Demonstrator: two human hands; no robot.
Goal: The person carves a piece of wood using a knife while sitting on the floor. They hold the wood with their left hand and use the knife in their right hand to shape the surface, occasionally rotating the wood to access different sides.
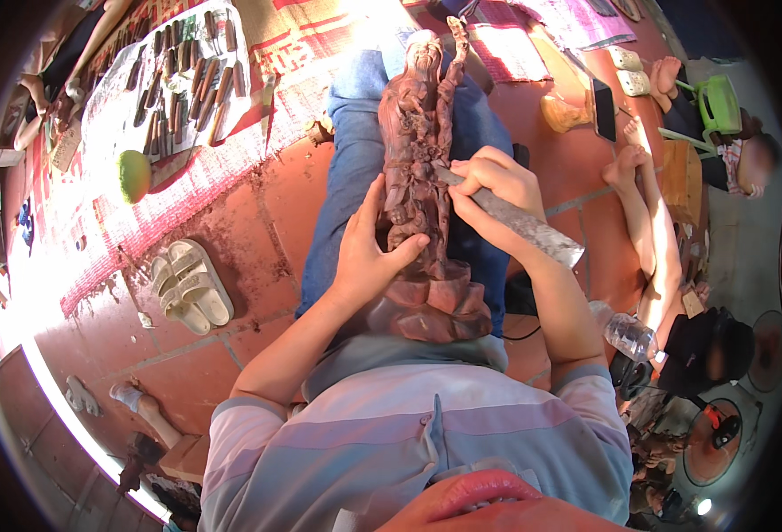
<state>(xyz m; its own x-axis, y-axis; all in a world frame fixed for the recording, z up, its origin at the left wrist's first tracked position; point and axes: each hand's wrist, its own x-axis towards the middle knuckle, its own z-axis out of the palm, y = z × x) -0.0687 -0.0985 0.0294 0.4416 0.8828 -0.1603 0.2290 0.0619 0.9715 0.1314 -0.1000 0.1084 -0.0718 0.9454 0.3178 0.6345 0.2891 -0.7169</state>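
Dark wooden statue [422,177] at frame centre, left hand [364,253] gripping its lower left side, right hand [493,191] clenched around a chisel [520,220] at its right

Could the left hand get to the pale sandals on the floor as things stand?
Probably not without letting go: the left hand is gripping the wooden carved statue on the lap, and the sandals lie apart on the tiled floor to the person's left, with nothing between.

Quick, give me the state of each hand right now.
Left hand: gripping the wooden statue.
Right hand: closed around a carving tool, tip on the statue.
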